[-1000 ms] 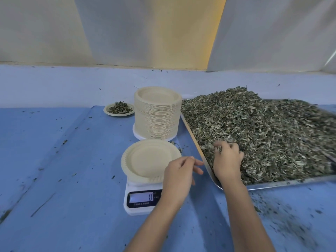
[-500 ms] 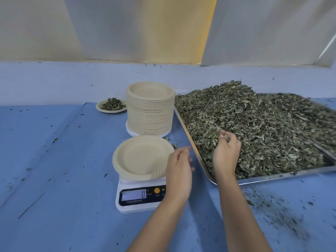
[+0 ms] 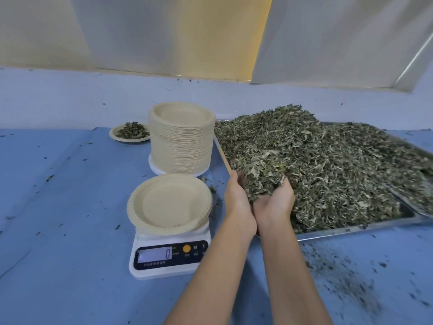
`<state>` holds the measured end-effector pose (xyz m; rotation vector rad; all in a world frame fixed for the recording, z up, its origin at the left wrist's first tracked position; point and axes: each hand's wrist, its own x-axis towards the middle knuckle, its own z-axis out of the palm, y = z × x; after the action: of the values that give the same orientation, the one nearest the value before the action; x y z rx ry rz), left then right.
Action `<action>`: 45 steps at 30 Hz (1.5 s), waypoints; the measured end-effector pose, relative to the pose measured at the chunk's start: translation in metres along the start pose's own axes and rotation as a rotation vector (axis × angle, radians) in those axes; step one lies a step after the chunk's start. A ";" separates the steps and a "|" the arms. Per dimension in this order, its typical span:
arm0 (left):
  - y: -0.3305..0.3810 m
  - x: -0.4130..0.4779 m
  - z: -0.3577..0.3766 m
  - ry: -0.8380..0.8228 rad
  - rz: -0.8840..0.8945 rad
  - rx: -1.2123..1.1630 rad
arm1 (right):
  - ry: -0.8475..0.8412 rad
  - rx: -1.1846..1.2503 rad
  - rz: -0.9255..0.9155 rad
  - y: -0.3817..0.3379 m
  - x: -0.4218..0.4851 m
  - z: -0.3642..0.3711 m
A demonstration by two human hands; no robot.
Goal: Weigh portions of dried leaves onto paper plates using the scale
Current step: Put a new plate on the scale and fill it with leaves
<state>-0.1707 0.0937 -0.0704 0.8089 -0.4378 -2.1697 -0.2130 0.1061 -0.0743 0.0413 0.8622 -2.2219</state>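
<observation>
My left hand [image 3: 237, 202] and my right hand [image 3: 274, 202] are cupped side by side over the near-left corner of the metal tray [image 3: 351, 229]. Together they hold a heaped scoop of dried leaves [image 3: 264, 177], lifted just above the big pile of dried leaves [image 3: 339, 160] that fills the tray. To the left of my hands an empty paper plate [image 3: 169, 202] sits on the white digital scale [image 3: 168, 256]. The scale's display reads 0.
A tall stack of paper plates [image 3: 181, 141] stands behind the scale, beside the tray's left edge. Further back left, a small paper plate with leaves [image 3: 131, 132] lies on the blue table cover [image 3: 58, 231]. Leaf crumbs litter the cover at the near right.
My left hand moved right from beside the scale into the tray. It joined my right hand, and both came up with a scoop of leaves.
</observation>
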 end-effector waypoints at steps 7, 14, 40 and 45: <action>0.041 -0.026 -0.019 -0.050 0.101 -0.134 | -0.214 -0.005 0.090 0.028 -0.026 0.028; 0.091 -0.045 -0.063 0.010 0.308 -0.101 | -0.339 -0.135 0.175 0.076 -0.057 0.064; 0.127 -0.039 -0.102 0.215 0.509 0.262 | -0.688 -1.212 -0.396 0.089 -0.030 0.044; 0.127 -0.039 -0.102 0.219 0.549 0.266 | -0.668 -1.066 -0.304 0.090 -0.035 0.049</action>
<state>-0.0144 0.0361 -0.0621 0.9299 -0.7475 -1.5185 -0.1177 0.0541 -0.0780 -1.3051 1.5652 -1.5550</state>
